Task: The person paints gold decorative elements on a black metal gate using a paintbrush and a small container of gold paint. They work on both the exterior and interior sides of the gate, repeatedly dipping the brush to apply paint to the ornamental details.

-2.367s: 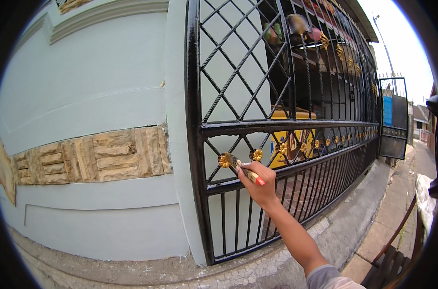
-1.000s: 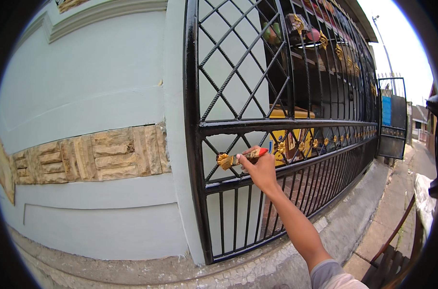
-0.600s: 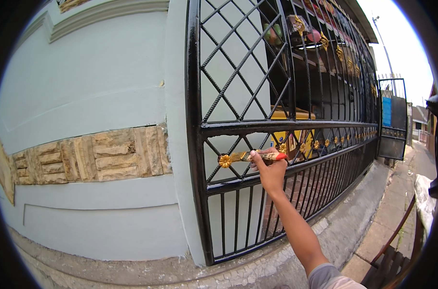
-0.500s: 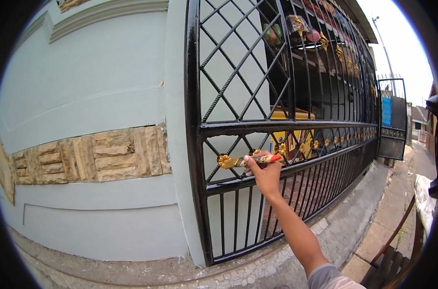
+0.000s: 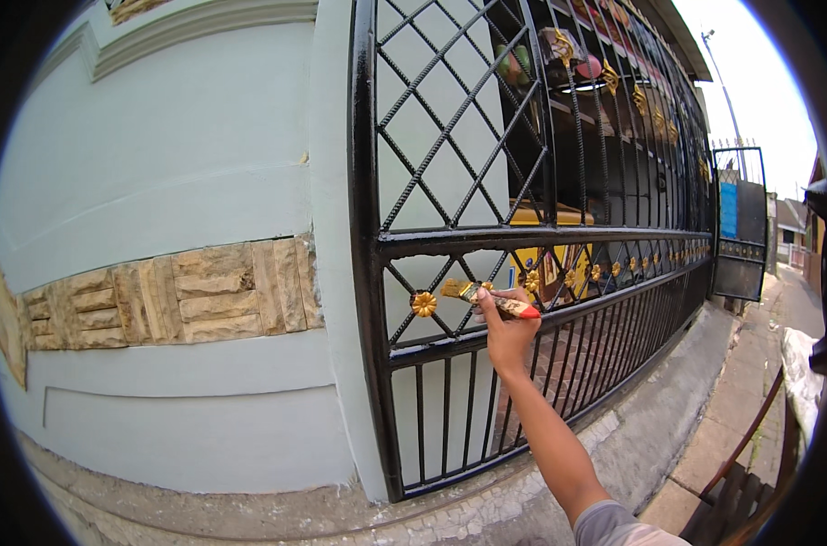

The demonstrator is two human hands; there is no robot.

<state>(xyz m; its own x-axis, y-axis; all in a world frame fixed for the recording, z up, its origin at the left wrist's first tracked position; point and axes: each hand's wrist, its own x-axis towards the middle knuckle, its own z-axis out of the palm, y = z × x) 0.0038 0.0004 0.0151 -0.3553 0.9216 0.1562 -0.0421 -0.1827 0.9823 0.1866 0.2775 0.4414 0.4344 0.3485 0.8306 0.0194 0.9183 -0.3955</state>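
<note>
The fingers [image 5: 489, 308] of the right hand [image 5: 512, 338] cover part of the brush [image 5: 469, 293] and a stretch of lattice behind it, while the grey sleeve [image 5: 613, 525] is cut off by the lower edge. The black gate [image 5: 468, 239] runs out past the upper edge; its bars break up a yellow object [image 5: 530, 216] and a pink one [image 5: 590, 65], whose kinds cannot be told. Its farthest gold flowers [image 5: 645, 263] are too small for their petals to be made out. At right, the dark rim clips a white sheet-like thing [image 5: 800, 369].
</note>
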